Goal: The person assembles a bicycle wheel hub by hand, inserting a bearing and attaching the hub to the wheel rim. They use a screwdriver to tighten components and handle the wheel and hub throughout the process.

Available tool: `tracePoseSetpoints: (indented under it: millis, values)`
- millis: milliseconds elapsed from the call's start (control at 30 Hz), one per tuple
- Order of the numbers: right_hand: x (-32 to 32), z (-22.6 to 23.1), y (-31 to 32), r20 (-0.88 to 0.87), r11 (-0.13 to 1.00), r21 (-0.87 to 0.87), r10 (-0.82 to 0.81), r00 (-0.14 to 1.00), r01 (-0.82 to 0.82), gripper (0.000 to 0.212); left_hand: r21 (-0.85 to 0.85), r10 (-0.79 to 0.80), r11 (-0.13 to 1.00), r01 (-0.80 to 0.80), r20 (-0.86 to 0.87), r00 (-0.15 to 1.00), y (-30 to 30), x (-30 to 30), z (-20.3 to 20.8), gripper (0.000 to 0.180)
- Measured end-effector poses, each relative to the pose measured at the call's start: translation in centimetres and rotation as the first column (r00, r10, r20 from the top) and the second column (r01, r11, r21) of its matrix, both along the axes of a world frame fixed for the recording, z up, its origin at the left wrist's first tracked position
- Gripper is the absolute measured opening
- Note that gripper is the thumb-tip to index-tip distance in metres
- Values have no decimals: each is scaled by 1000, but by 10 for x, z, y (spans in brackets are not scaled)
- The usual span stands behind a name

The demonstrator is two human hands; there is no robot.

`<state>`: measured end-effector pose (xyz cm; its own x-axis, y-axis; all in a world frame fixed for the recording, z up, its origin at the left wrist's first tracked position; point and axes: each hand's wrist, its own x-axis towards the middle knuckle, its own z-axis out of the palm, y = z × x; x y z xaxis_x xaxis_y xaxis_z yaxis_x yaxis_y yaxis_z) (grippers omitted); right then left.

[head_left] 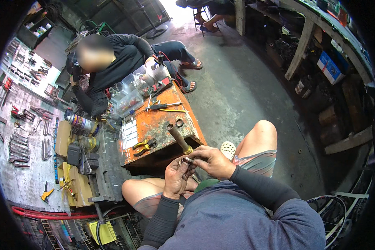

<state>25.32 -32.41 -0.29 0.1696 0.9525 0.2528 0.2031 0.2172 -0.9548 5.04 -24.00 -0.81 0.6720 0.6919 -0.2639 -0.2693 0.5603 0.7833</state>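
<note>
In front of my lap, my left hand (175,178) and my right hand (216,162) meet with fingers pinched. Between their fingertips is a small metal ring (187,159), partly covered by the fingers. Just beyond my hands a brownish metal tube (178,138) leans, its open end toward the table. A brass-coloured collar (188,150) sits round the tube close to my right hand's fingers; the tube's lower end is hidden. On the orange worktable (166,143) lie a dark ring (179,123), yellow-and-black pliers (143,146) and a screwdriver (164,106).
Across the table a person in dark clothes (125,56) sits beside clear plastic bins (129,102). Tools including wrenches (18,148) hang on the left board. Red hoses (41,213) run below it. Wooden shelving (300,50) with a blue-and-white box (330,67) stands right, a wheel (341,208) lower right.
</note>
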Motion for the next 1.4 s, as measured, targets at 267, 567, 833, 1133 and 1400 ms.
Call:
tracePoseSetpoints:
  millis: [267, 567, 833, 1133, 1400]
  values:
    - [3, 22, -1, 59, 986, -23, 163, 985, -162, 39, 79, -76, 994, 74, 20, 997, -3, -10, 6, 45]
    - [6, 14, -7, 158, 993, 3, 120, 980, -122, 48, -34, -82, 996, 83, 35, 996, -7, -4, 0, 49]
    - [5, 2, -9, 115, 997, -65, 55, 992, -48, 44, 20, -98, 995, 100, -71, 993, 0, -9, -14, 47]
    - [-4, -11, -2, -72, 952, -304, -71, 995, 45, 46, 44, -46, 997, 59, -246, 968, -6, 4, -6, 42]
    - [3, -41, 2, -738, 893, -397, -174, 652, -211, 37, 124, 21, 992, 12, -260, 965, -4, 4, -15, 42]
